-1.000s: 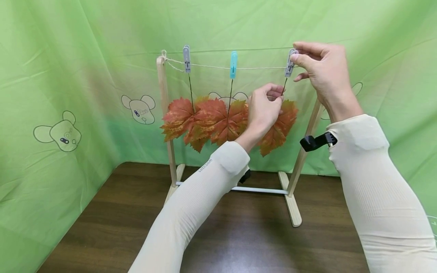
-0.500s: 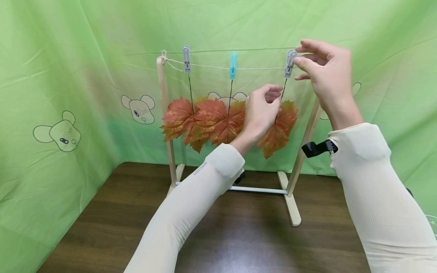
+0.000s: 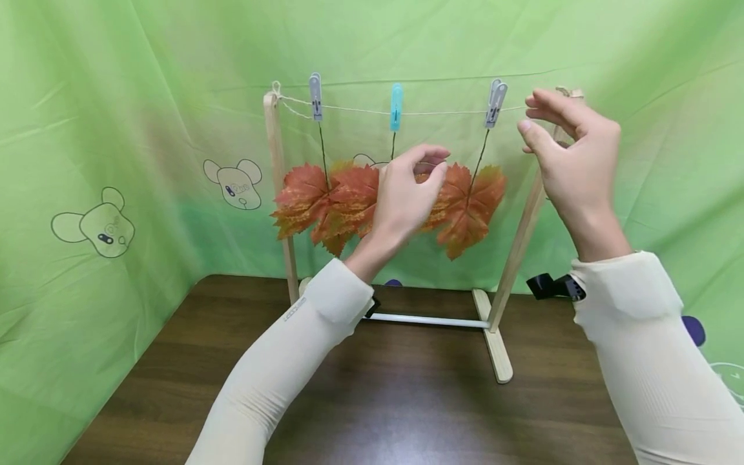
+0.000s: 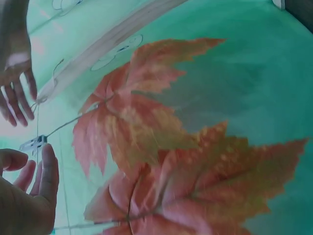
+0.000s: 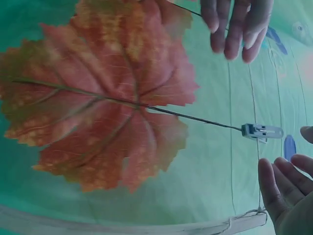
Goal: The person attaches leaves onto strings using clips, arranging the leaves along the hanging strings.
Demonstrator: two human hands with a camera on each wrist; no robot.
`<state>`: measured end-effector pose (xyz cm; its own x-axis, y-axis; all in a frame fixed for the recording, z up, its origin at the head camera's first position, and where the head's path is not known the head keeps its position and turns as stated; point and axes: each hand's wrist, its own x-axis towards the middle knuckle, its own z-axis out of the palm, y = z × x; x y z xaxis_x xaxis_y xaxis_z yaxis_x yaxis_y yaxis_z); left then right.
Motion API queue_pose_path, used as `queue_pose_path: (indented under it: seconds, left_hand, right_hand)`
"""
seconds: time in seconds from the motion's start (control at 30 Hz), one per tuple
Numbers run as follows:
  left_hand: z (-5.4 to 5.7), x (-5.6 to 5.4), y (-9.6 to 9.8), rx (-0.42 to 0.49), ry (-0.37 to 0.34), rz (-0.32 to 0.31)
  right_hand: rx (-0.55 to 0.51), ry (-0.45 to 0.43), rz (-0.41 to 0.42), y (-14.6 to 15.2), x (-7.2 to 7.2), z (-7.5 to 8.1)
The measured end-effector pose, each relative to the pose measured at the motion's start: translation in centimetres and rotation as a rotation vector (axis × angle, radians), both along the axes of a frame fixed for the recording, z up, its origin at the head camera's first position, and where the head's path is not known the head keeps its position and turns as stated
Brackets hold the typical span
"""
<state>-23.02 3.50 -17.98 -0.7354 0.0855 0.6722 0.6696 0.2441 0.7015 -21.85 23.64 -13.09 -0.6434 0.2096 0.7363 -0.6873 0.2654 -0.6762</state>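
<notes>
Three autumn leaves hang by their stems from clothespins on a string. The right leaf [image 3: 468, 210] hangs from a grey clothespin [image 3: 496, 103], whose jaws grip the stem at the string. My right hand [image 3: 581, 155] is just right of that clothespin, fingers relaxed and apart from it. My left hand [image 3: 409, 194] holds nothing, its thumb and fingers spread in front of the middle leaf [image 3: 356, 194], partly hiding it. A blue clothespin [image 3: 396, 107] holds the middle stem. At the left, another grey clothespin [image 3: 316, 97] carries the left leaf [image 3: 302, 194].
The string [image 3: 360, 111] runs between two wooden posts, the right post [image 3: 520, 239] standing on a wooden foot [image 3: 493, 349]. A white rod [image 3: 430, 320] joins the posts low down. The rack stands on a brown table [image 3: 407, 400] before a green curtain [image 3: 174, 77].
My right hand has let go of the right clothespin and moved right and down. My left hand has left the right leaf's stem and moved left. The leaf now hangs freely.
</notes>
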Motion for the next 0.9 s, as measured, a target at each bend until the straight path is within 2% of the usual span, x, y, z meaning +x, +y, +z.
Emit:
queue_pose_path:
  seconds: [0.17, 0.3, 0.5, 0.6, 0.73, 0.9]
  left_hand:
    - [-1.1, 1.3, -1.9, -0.031, 0.05, 0.006]
    - [-2.2, 2.1, -3.6, -0.106, 0.096, 0.034]
    - [-4.1, 3.4, -6.2, -0.293, 0.118, 0.131]
    - [-5.5, 4.1, -7.5, -0.376, 0.103, 0.177]
    - [-7.3, 4.8, -9.5, -0.483, 0.043, 0.24]
    - [-9.5, 5.5, -12.0, -0.588, -0.008, 0.301]
  right_hand:
    - [0.153, -0.001, -0.163, 0.1, 1.3, -1.8]
    - [0.216, -0.007, -0.188, 0.2, 2.4, -3.9]
    - [0.296, 0.009, -0.195, 0.6, 3.6, -7.4]
    - [0.361, 0.027, -0.227, 0.8, 3.8, -9.1]
    - [0.438, 0.031, -0.243, 1.0, 4.1, -11.2]
    - [0.503, -0.016, -0.201, 1.0, 4.7, -13.4]
